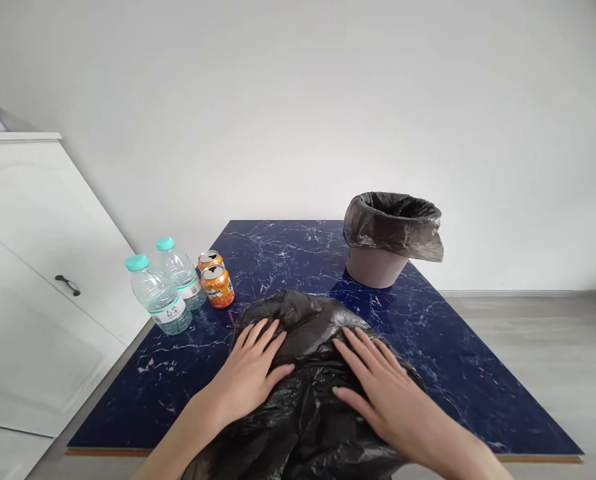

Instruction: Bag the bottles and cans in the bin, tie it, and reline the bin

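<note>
Two hands (251, 373) (383, 393), fingers spread and unclenched, lie flat on a crumpled, glossy black plastic bag (308, 400).

Two bottles (171, 293), two orange cans (218, 287), one lined bin (378, 265), one black bag (303, 373), two hands (248, 377)

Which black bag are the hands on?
The loose bag at the near edge of the table, under left hand and right hand; the other bag lines the bin.
</note>
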Action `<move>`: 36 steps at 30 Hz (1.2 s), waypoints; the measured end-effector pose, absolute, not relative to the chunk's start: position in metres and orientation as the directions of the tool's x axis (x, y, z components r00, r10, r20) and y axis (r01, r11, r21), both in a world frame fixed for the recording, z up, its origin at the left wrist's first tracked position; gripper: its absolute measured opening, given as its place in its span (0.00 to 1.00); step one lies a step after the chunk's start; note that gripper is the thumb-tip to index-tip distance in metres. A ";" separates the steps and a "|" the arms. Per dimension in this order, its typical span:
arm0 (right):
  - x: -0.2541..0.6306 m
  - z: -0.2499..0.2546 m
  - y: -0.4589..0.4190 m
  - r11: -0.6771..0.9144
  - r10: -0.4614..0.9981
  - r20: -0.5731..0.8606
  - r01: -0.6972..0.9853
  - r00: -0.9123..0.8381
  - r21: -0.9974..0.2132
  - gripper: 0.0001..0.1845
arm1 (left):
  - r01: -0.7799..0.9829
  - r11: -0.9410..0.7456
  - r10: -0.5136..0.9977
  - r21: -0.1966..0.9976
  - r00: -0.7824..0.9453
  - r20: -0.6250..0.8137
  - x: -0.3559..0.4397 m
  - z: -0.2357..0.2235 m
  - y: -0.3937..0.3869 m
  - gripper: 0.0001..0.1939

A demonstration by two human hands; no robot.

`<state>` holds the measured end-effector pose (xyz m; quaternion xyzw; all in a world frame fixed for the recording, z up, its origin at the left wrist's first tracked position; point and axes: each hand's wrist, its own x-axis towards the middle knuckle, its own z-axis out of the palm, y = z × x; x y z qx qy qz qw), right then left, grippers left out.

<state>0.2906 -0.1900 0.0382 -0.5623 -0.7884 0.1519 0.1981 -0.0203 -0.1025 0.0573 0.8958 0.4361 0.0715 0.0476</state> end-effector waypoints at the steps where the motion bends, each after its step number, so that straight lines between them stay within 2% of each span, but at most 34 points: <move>1: 0.284 0.029 -0.191 0.323 0.944 0.094 0.836 -0.316 -0.443 0.42 | 0.790 -0.605 0.796 0.101 0.603 0.048 -0.027 0.052 -0.101 0.35; 3: 0.276 0.014 -0.192 0.329 0.938 0.040 0.846 -0.345 -0.420 0.45 | 0.837 -0.547 0.837 0.013 0.546 0.027 -0.039 0.049 -0.099 0.38; 5: 0.273 0.006 -0.193 0.345 0.933 0.046 0.846 -0.358 -0.406 0.45 | 0.854 -0.520 0.851 -0.031 0.521 0.063 -0.042 0.059 -0.101 0.38; 9: 0.268 0.009 -0.191 0.381 0.925 0.162 0.851 -0.345 -0.363 0.45 | 0.750 -0.661 0.747 0.043 0.650 0.138 -0.010 0.090 -0.110 0.30; 13: 0.262 0.008 -0.184 0.394 0.910 0.251 0.875 -0.329 -0.282 0.42 | 0.619 -0.785 0.608 0.021 0.763 0.221 0.035 0.096 -0.118 0.24; 15: 0.261 0.001 -0.181 0.390 0.912 0.240 0.884 -0.333 -0.258 0.43 | 0.506 -0.861 0.504 0.040 0.843 0.187 0.044 0.084 -0.114 0.25; 17: 0.261 -0.006 -0.180 0.380 0.918 0.214 0.897 -0.335 -0.227 0.43 | 0.456 -0.887 0.462 0.079 0.880 0.107 0.039 0.067 -0.102 0.31; 19: 0.263 -0.009 -0.181 0.369 0.920 0.207 0.913 -0.332 -0.175 0.41 | 0.542 -0.835 0.546 0.095 0.837 0.031 0.024 0.051 -0.082 0.40; 20: 0.265 -0.009 -0.183 0.367 0.917 0.220 0.919 -0.332 -0.142 0.41 | 0.604 -0.792 0.607 0.093 0.795 0.007 0.014 0.046 -0.072 0.41; 23: 0.272 -0.005 -0.193 0.391 0.881 0.306 0.920 -0.362 -0.039 0.44 | 0.678 -0.733 0.680 0.054 0.733 0.018 -0.012 0.044 -0.050 0.40; 26: 0.278 -0.001 -0.206 0.403 0.848 0.367 0.915 -0.383 0.023 0.47 | 0.692 -0.721 0.687 -0.028 0.720 0.098 -0.018 0.059 -0.061 0.37; 29: 0.279 -0.005 -0.212 0.377 0.856 0.378 0.926 -0.352 0.009 0.47 | 0.641 -0.767 0.630 -0.008 0.755 0.181 -0.003 0.075 -0.099 0.32; 33: 0.283 -0.018 -0.210 0.336 0.885 0.360 0.940 -0.297 -0.052 0.44 | 0.541 -0.834 0.551 0.105 0.826 0.120 0.011 0.069 -0.141 0.40; 36: 0.294 -0.022 -0.204 0.305 0.907 0.331 0.949 -0.261 -0.086 0.42 | 0.566 -0.815 0.577 0.127 0.811 0.092 -0.001 0.052 -0.144 0.39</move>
